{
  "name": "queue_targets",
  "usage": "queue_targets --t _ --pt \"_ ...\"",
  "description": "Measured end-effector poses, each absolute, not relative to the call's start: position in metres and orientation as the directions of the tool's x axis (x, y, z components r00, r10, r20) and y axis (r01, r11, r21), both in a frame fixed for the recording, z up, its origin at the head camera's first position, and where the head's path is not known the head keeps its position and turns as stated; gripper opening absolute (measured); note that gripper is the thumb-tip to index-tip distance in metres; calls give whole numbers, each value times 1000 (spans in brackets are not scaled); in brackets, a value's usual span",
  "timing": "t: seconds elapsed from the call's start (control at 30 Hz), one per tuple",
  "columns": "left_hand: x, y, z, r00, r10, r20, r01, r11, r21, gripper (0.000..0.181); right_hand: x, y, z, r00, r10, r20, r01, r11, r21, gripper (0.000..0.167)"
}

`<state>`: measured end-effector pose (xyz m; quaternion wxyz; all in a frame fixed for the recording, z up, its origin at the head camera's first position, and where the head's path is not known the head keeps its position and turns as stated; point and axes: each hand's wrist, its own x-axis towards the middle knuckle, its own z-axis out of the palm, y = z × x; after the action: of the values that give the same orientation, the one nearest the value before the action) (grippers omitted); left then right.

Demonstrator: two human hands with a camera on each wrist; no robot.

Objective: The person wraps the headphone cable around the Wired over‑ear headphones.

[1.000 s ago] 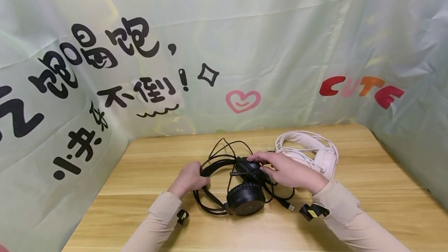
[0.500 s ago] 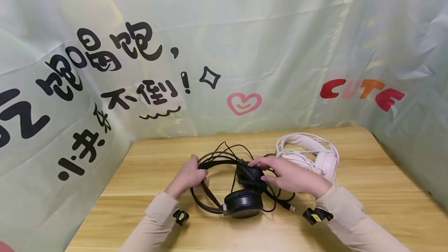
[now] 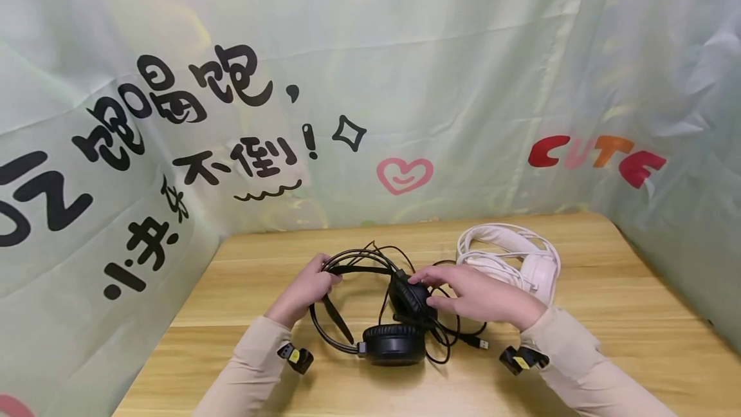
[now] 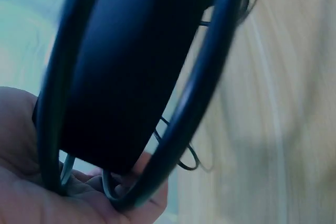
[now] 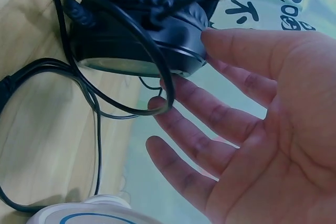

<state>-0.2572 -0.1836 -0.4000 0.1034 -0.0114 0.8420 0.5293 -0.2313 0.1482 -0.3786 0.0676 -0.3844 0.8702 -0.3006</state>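
Observation:
My left hand (image 3: 303, 288) grips the headband of the black headphones (image 3: 393, 345) at its left end. Seen from the left wrist, the wide inner strap (image 4: 131, 72) and two thin outer hoops run down into that palm. The near ear cup rests low on the table side, while the far ear cup (image 5: 142, 38) leans beside the right hand. My right hand (image 3: 471, 291) touches this far cup with thumb and fingertips, its fingers spread and only slightly bent. A black cable with a USB plug (image 3: 477, 342) lies looped around the cups.
White headphones (image 3: 539, 270) wrapped in their own white cable lie behind the right hand. A printed cloth (image 3: 486, 82) hangs around the back and sides of the wooden table (image 3: 226, 333). Loose black cable loops (image 5: 97, 108) hang close to the right fingers.
The left hand has drawn the headband slightly left and raised it, so the band and near ear cup have turned more upright. The right hand has stayed at the far cup.

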Motion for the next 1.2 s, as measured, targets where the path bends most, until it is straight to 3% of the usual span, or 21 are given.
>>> queue_targets --t 0.4,0.73,0.97,1.2 --pt "-249 -181 -383 -984 96 -153 -78 543 836 33 -255 122 -355 -719 -688 98 -618 568 -544 32" --pt "-242 -175 -375 -991 101 -87 -8 608 794 15 -271 88 -344 -658 -732 176 -744 595 -305 36" --pt "-237 -176 -370 -993 105 -56 19 608 794 11 -276 84 -348 -649 -738 184 -760 616 -207 18" --pt "-234 -183 -365 -996 87 -22 35 603 797 6 -277 93 -336 -624 -733 273 -781 568 -259 6"
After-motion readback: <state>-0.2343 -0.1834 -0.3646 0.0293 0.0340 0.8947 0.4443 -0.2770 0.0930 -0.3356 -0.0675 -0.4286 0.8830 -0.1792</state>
